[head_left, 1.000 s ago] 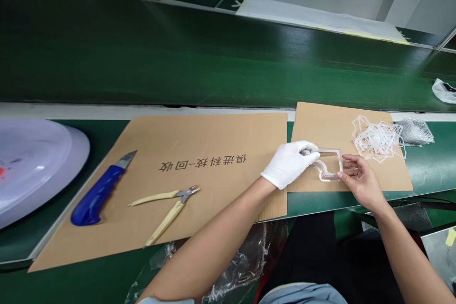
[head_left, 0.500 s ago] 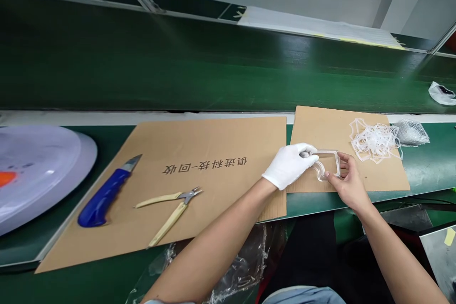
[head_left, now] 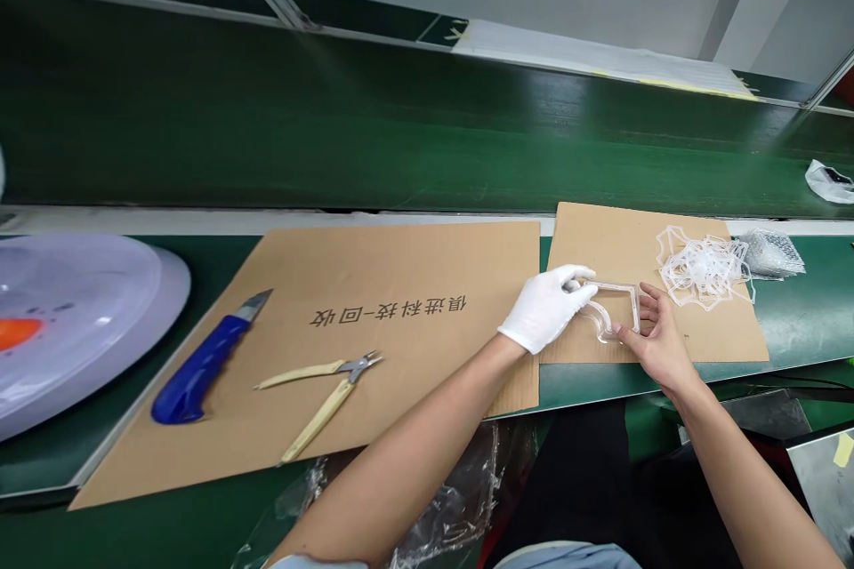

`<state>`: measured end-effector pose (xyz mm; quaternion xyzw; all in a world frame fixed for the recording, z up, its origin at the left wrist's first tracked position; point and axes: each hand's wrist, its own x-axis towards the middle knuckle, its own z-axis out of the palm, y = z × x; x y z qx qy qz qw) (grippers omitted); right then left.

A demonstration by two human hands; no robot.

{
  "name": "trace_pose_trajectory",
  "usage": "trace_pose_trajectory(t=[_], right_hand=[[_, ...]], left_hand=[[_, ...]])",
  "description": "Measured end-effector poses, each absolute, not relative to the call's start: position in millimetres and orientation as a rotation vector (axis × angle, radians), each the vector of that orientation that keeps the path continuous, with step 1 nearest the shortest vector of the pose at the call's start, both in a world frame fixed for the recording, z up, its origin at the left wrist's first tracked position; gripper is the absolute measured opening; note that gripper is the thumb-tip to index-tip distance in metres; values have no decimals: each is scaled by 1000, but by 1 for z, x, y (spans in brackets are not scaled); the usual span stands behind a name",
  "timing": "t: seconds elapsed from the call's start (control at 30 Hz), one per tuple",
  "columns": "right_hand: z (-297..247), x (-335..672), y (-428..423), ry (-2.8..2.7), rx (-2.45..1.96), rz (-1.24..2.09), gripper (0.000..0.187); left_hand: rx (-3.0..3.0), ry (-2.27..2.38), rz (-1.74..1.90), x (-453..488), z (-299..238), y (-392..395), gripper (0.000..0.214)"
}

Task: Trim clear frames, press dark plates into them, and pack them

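Note:
A clear plastic frame (head_left: 635,307), with one curved corner at its lower left, is held just above the right cardboard sheet. My left hand (head_left: 551,307), in a white glove, pinches its upper left side between thumb and fingers. My bare right hand (head_left: 657,340) is at the frame's right side: the thumb touches the lower right part and the fingers curl loosely along the edge. Just beyond lies a tangled pile of thin white plastic outlines (head_left: 704,271).
A blue-handled knife (head_left: 200,373) and cream-handled nippers (head_left: 326,396) lie on the left cardboard sheet (head_left: 414,249). A large translucent round piece (head_left: 100,284) is at far left. Bubble wrap (head_left: 770,253) sits behind the pile. A green raised ledge (head_left: 334,124) runs along the back.
My right fingers have loosened slightly from the frame's right edge. My left hand keeps its pinch. The whole view has shifted a little.

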<state>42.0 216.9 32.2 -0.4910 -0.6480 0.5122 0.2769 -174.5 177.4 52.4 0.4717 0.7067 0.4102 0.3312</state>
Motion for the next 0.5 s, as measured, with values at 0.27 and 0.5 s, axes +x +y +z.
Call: trace_pose_trajectory(t=[0.27,0.5], right_hand=[[58,33,252,-2132,-1376,891,52],[72,9,264,-2515,-1384,421,41]], left_hand=[[1250,1871,1061,-175,45,179,33],[1190,1850,1078,-174,45,179,33]])
